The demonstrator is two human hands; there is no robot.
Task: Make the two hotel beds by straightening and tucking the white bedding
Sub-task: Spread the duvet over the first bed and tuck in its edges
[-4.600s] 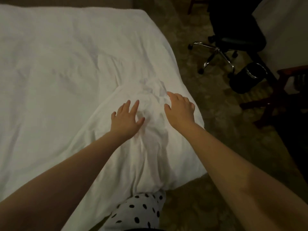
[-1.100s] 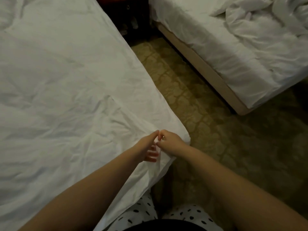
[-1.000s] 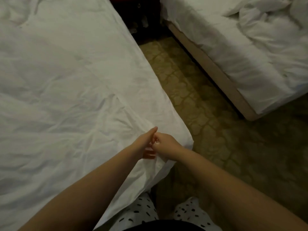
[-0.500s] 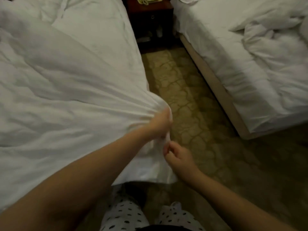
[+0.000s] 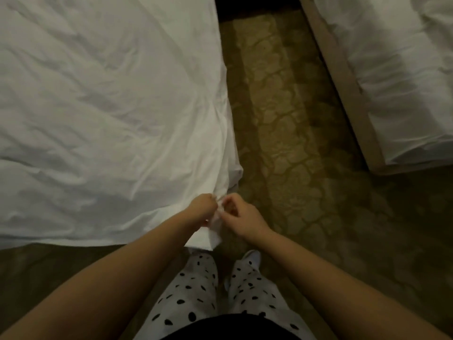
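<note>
Pinching sheet corner [image 5: 213,235] between fingers [image 5: 231,201]

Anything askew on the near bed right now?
Yes: the white duvet is creased throughout, and its corner hangs bunched off the mattress edge, pinched by the left hand and right hand. Nothing torn or spilled shows.

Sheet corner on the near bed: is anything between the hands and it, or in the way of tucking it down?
Nothing visible. The left hand and right hand pinch the sheet corner at the bed's edge; only the person's legs stand close below it.
</note>
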